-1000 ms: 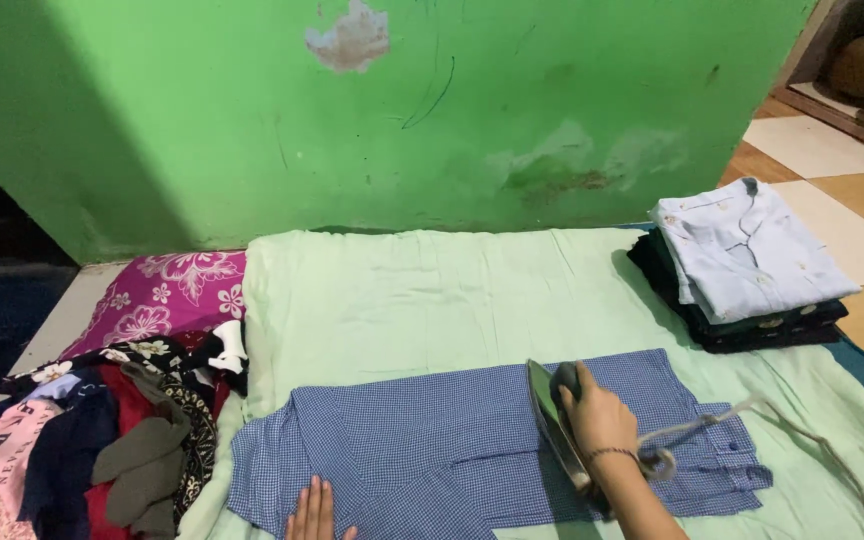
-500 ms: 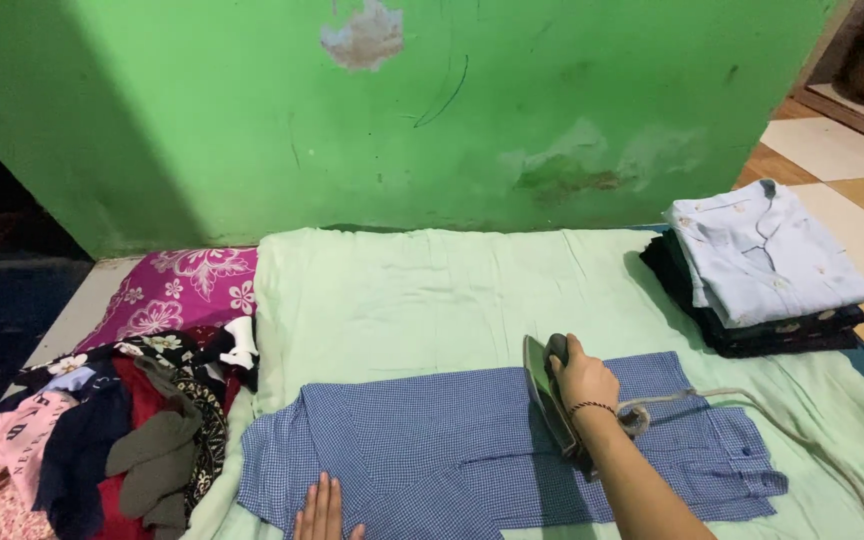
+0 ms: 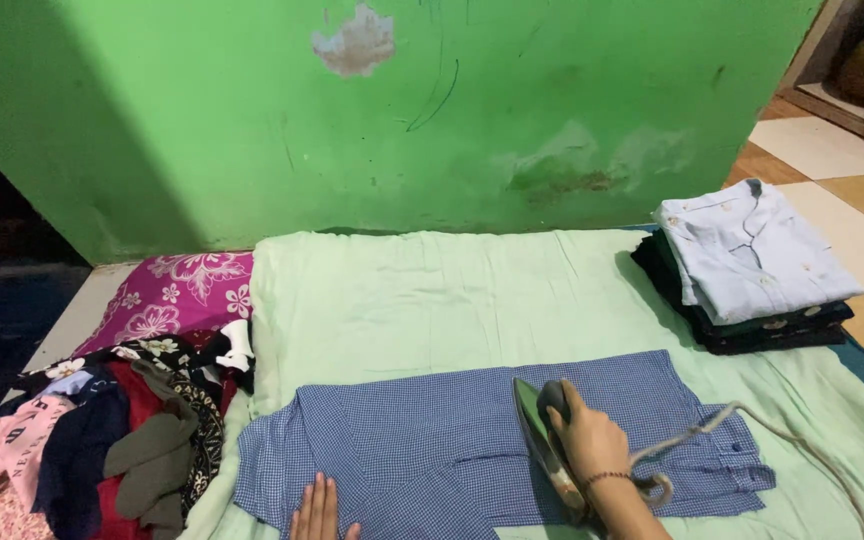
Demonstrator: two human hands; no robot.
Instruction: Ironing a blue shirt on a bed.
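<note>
A blue checked shirt (image 3: 432, 440) lies flat on a pale green sheet (image 3: 432, 290) spread on the floor. My right hand (image 3: 592, 440) grips the dark handle of a clothes iron (image 3: 544, 440) that rests on the shirt's right half, its cord (image 3: 752, 425) trailing to the right. My left hand (image 3: 320, 512) presses flat on the shirt's near left part, fingers together, at the frame's lower edge.
A stack of folded clothes (image 3: 752, 265) with a light blue shirt on top sits at the sheet's right end. A heap of unfolded clothes (image 3: 112, 440) and a magenta floral pillow (image 3: 177, 300) lie on the left. A green wall (image 3: 402, 110) stands behind.
My right hand has slid the iron a little toward me and left along the shirt. My left hand has stayed in place on the shirt.
</note>
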